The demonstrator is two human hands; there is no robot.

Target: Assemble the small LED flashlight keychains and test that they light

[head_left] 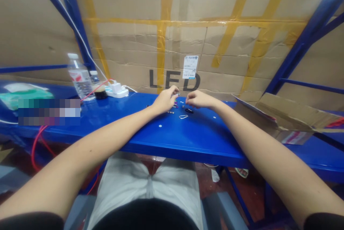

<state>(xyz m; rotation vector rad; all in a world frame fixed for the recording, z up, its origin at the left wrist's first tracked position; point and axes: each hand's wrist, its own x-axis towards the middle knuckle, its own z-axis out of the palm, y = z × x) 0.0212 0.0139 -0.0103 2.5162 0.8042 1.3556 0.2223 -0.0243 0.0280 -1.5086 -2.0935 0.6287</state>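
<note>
Both my arms reach far forward over a blue metal shelf (188, 140). My left hand (165, 100) is curled, its fingertips pinching a small metal piece I cannot name, above a little heap of small clips (175, 105). My right hand (197, 99) lies just to the right, fingers bent and pinched over the same scatter. A silver carabiner-like clip (183, 116) and a dark clip (189, 111) lie loose on the shelf just in front of my hands. What the right fingers hold is too small to make out.
A water bottle (80, 78), a small dark bottle (99, 87) and a white power strip (116, 89) with a red cable stand at the left. An open cardboard box (290, 117) sits at the right. Taped cardboard marked LED walls the back.
</note>
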